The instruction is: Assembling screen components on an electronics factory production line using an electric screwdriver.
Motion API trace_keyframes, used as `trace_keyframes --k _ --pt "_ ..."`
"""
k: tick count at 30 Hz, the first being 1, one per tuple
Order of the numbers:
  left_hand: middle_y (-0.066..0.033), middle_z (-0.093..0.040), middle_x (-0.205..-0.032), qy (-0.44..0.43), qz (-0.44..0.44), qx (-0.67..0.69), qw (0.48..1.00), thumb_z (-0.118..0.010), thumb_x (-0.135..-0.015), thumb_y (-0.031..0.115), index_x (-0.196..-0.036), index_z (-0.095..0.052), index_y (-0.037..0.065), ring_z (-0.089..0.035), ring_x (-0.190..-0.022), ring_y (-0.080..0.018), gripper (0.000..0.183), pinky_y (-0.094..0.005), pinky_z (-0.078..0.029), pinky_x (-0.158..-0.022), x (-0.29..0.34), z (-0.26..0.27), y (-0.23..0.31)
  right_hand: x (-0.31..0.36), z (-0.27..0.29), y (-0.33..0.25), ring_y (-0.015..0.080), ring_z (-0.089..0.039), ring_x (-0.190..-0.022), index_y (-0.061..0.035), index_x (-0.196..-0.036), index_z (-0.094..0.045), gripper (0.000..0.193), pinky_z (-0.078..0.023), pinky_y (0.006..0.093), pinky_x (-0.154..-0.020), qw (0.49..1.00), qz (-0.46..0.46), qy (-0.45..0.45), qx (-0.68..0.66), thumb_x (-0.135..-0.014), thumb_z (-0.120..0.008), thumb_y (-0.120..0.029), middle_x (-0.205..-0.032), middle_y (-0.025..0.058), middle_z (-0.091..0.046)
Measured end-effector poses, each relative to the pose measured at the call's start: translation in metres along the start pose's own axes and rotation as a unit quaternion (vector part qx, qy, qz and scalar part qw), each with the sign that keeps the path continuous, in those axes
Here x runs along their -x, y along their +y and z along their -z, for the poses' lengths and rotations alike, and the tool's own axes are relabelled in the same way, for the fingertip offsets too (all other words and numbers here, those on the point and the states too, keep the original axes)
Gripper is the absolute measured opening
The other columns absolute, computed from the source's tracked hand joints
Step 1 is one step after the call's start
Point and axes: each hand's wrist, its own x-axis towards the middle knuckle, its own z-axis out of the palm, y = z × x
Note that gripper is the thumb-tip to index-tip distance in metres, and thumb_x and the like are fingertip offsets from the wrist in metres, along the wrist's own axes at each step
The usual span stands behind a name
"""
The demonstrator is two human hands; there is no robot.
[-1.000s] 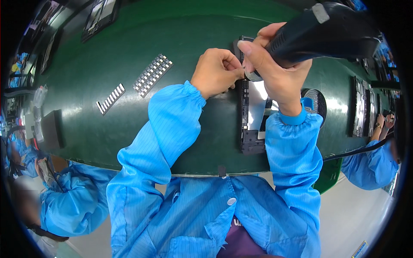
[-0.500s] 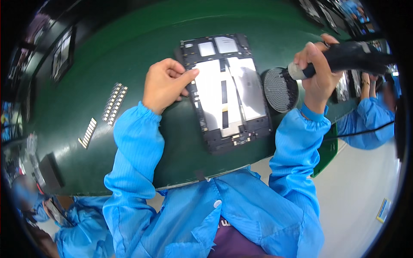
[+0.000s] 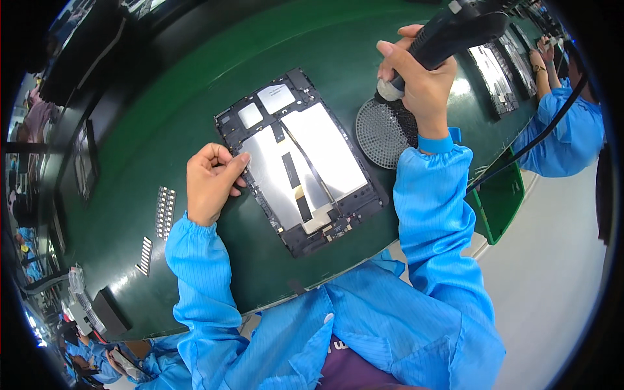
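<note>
Head view: one open-backed tablet (image 3: 302, 162) lies on the green worktop (image 3: 260, 279), its long axis slanting from upper left to lower right. The end with two small silver plates (image 3: 276, 98) points up-left, away from the person; the end with a small circuit board (image 3: 337, 227) is nearer the body. Two larger silver panels (image 3: 325, 149) fill the middle. The left hand (image 3: 211, 182) reaches to the left edge, thumb tip at the frame, fingers curled; whether it pinches anything I cannot tell. The right hand (image 3: 426, 88) is raised and wrapped around one black handheld tool (image 3: 458, 32), nose pointing down-left at one round perforated dish (image 3: 379, 133). Two dark strips (image 3: 165, 213) with pale pieces lie farther left.
</note>
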Motion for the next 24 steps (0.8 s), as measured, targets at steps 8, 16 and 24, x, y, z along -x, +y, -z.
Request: trace_keyframes --k 8,16,24 --pt "-0.0013 -0.058 -0.064 -0.002 -0.012 0.002 1.000 -0.071 -0.078 0.012 -0.070 -0.049 0.007 -0.054 -0.049 -0.0058 0.024 -0.0160 -0.039 -0.039 0.001 0.001 -0.001 0.000 0.001 0.001 0.0136 -0.055 -0.049 0.0030 -0.094 -0.051 0.027 -0.047 0.0268 -0.049 0.999 -0.007 -0.018 0.032 -0.074 -0.069 0.004 -0.060 0.0065 -0.058" --pt "0.0009 -0.055 -0.057 0.085 -0.080 -0.027 0.993 -0.073 -0.078 0.012 -0.073 -0.052 0.004 -0.050 -0.048 -0.0036 0.023 -0.0171 -0.036 -0.040 0.014 -0.010 -0.015 0.002 -0.002 0.000 0.0098 -0.056 -0.047 0.0007 -0.088 -0.056 0.024 -0.044 0.0219 -0.044 0.999 -0.023 -0.008 0.030 -0.072 -0.074 0.000 -0.061 0.0036 -0.059" --pt "-0.0122 -0.056 -0.116 -0.092 -0.445 -0.308 0.836 -0.076 -0.069 0.024 -0.098 -0.062 0.005 -0.050 -0.116 -0.0275 0.038 -0.0541 -0.026 -0.101 0.092 -0.052 -0.030 0.010 -0.023 -0.035 0.0120 -0.055 -0.050 0.0000 -0.101 -0.054 0.029 -0.045 0.0253 -0.048 0.999 0.005 0.012 -0.036 -0.076 -0.068 -0.002 -0.060 0.0050 -0.056"
